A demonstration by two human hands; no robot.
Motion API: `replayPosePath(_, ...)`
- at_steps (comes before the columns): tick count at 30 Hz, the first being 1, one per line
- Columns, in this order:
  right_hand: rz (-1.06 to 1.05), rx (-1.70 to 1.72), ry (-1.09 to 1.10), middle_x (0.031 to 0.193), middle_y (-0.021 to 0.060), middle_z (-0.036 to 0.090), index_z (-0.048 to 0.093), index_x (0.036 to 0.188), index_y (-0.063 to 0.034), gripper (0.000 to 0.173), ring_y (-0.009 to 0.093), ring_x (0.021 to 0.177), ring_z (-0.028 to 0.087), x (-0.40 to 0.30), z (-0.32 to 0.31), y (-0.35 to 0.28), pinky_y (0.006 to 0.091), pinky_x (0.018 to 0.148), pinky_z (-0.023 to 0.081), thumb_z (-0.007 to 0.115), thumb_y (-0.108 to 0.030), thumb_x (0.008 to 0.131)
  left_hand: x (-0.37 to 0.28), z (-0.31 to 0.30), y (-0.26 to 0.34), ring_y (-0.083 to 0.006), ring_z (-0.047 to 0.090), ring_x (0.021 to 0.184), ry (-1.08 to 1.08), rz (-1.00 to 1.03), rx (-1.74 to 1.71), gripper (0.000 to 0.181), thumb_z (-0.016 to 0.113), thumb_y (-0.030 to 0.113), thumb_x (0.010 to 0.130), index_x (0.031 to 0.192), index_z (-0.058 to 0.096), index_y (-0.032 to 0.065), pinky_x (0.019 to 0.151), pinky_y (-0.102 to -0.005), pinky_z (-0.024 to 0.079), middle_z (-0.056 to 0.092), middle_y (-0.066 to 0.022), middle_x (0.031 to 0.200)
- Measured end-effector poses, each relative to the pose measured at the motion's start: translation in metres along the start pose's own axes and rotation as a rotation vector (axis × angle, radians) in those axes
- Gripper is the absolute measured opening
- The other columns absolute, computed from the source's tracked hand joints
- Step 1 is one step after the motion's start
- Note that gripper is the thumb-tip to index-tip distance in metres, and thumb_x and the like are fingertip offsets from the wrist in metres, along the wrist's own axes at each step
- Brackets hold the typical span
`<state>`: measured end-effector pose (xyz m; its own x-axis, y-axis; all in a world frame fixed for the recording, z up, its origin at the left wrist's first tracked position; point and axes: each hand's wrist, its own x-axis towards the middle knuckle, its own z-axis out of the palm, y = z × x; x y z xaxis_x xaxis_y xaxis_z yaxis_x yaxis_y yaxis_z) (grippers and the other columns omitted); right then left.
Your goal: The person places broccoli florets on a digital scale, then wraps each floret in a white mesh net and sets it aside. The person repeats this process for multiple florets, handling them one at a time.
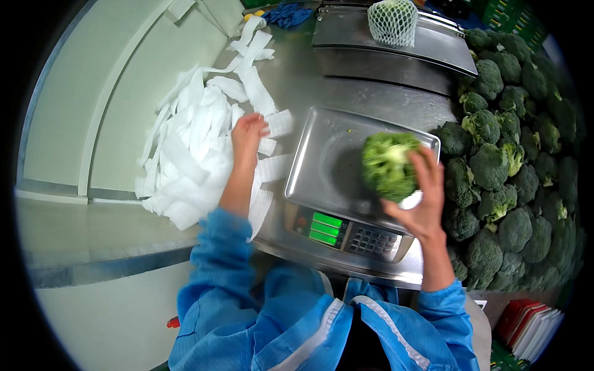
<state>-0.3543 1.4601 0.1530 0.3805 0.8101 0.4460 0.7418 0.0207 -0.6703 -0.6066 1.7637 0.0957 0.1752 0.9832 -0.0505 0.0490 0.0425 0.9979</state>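
My right hand grips a broccoli head, its stalk side facing up, over the right part of a steel weighing scale's pan. Motion blur leaves it unclear whether the head touches the pan. Below the pan, the scale shows a green-lit display and a keypad. Left of the scale, my left hand is over the right side of a pile of white foam net sleeves. Its fingers are bent and blurred, and whether they pinch a sleeve is not clear.
Many loose broccoli heads are heaped to the right. Behind the scale, a netted vegetable stands on a raised steel platform. A blue cloth or glove lies at the back. A pale wall bounds the left; red and white trays stand lower right.
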Motion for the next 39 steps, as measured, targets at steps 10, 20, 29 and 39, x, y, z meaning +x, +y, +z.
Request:
replayPosePath(10, 0.142, -0.051, -0.200, 0.150, 0.0211, 0.021, 0.047, 0.134, -0.0148, 0.081, 0.045, 0.140, 0.016, -0.016, 0.024, -0.039, 0.0513, 0.112, 0.025, 0.083, -0.024, 0.062, 0.193, -0.022, -0.140, -0.0349, 0.051, 0.122, -0.098, -0.297, 1.308, 0.058, 0.068, 0.046, 0.077, 0.123, 0.062, 0.0102, 0.097, -0.0414, 0.043, 0.057, -0.0119, 0.131)
replayPosePath(20, 0.231, 0.070, 0.167, 0.137, 0.0185, 0.044, 0.058, 0.118, -0.0032, 0.049, 0.036, 0.129, 0.042, -0.044, 0.013, -0.044, 0.0430, 0.104, 0.037, 0.073, -0.013, 0.073, 0.063, 0.035, 0.009, -0.0124, 0.054, 0.073, 0.228, 0.225, 0.027, 0.025, 0.076, 0.006, 0.070, 0.091, 0.061, 0.0026, 0.064, -0.0231, 0.045, 0.059, -0.0028, 0.086)
replayPosePath(29, 0.360, 0.630, 0.343, 0.146, 0.0193, 0.031, 0.027, 0.144, -0.0022, 0.090, 0.032, 0.130, 0.041, 0.021, -0.016, -0.062, 0.0447, 0.101, 0.041, 0.078, -0.031, 0.075, -0.141, 0.010, 0.088, -0.0142, 0.052, 0.082, -0.484, 0.329, -0.135, 0.030, 0.069, -0.010, 0.061, 0.074, 0.050, 0.0074, 0.075, -0.0258, 0.042, 0.052, -0.0053, 0.088)
replayPosePath(39, 0.603, 0.916, 0.867, 0.111, 0.0095, 0.064, 0.060, 0.119, -0.0011, 0.034, 0.015, 0.093, 0.063, -0.059, -0.060, -0.011, 0.0273, 0.082, 0.052, 0.065, -0.006, 0.086, -0.225, 0.078, 0.068, -0.0234, 0.053, 0.109, -0.980, -0.471, -0.789, 0.049, 0.065, 0.025, 0.082, 0.122, 0.044, 0.0049, 0.096, -0.0387, 0.043, 0.054, -0.0109, 0.116)
